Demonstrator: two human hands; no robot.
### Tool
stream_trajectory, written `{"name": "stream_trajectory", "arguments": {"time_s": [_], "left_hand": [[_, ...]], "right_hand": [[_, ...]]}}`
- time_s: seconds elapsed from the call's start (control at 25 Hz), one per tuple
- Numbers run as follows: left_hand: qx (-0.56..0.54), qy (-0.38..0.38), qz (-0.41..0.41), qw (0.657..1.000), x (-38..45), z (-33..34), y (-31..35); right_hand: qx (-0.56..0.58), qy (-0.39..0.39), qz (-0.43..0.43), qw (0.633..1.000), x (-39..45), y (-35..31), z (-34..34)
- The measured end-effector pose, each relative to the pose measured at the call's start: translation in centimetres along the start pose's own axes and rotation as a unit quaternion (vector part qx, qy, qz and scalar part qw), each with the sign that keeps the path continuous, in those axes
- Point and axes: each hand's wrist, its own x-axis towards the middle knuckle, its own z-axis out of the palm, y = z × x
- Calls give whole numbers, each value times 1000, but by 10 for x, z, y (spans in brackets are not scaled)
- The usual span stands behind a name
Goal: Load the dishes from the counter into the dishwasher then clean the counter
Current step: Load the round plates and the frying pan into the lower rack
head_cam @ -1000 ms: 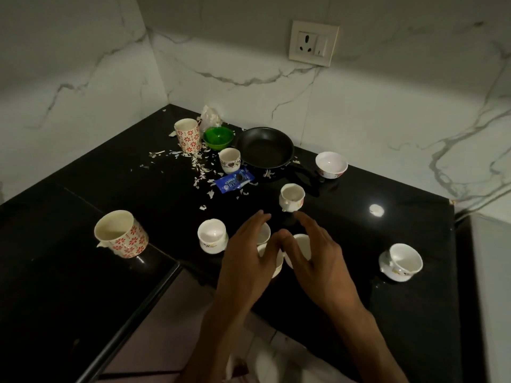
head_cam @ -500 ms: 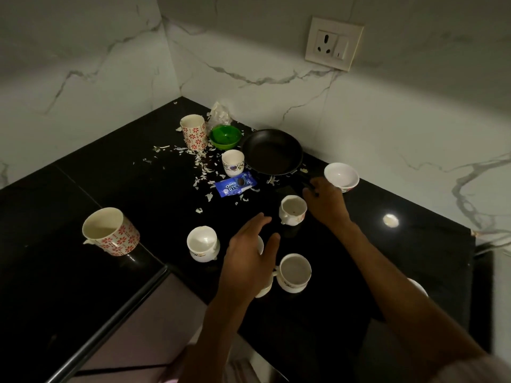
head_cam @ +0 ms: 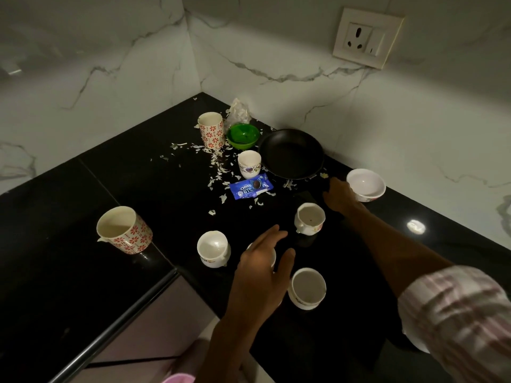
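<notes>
Dishes stand on the black counter (head_cam: pixel 83 272). A black frying pan (head_cam: pixel 293 153) lies at the back, with a white bowl (head_cam: pixel 366 185) to its right. My right hand (head_cam: pixel 338 196) reaches between them and curls over the pan's dark handle, which is hard to make out. My left hand (head_cam: pixel 262 266) hovers with spread fingers over a white cup (head_cam: pixel 273 257) that it mostly hides. Other white cups stand at the front (head_cam: pixel 307 287), at the left (head_cam: pixel 213 248) and in the middle (head_cam: pixel 309 218). A small patterned cup (head_cam: pixel 249 163) stands by the pan.
Two red-flowered mugs stand at the back (head_cam: pixel 211 129) and far left (head_cam: pixel 124 229). A green bowl (head_cam: pixel 243 135), a crumpled plastic bag (head_cam: pixel 239 113), a blue Oreo packet (head_cam: pixel 250 186) and scattered white scraps (head_cam: pixel 218 167) litter the corner. A wall socket (head_cam: pixel 367 37) sits above.
My right hand left the front cups and reached back to the pan's handle. My left hand stays over the same cup. The view moved closer.
</notes>
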Motion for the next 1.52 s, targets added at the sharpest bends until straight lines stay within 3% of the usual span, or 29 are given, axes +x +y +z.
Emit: {"name": "stream_trajectory", "arguments": {"time_s": [0.64, 0.92, 1.08, 1.24, 1.4, 1.52], "left_hand": [[-35, 7, 3, 999, 16, -24, -7], [-227, -15, -101, 969, 27, -38, -13], [-355, -26, -149, 923, 31, -47, -15], [-373, 3, -178, 911, 23, -57, -21], [-339, -4, -189, 922, 12, -59, -24], [-322, -18, -193, 927, 2, -57, -20]], "right_hand": [[53, 106, 87, 989, -38, -3, -35], [147, 160, 80, 973, -168, -26, -57], [261, 135, 82, 952, -261, -48, -26], [334, 61, 110, 934, -321, -66, 8], [386, -41, 156, 908, -342, -75, 19], [442, -73, 170, 878, -352, -77, 24]]}}
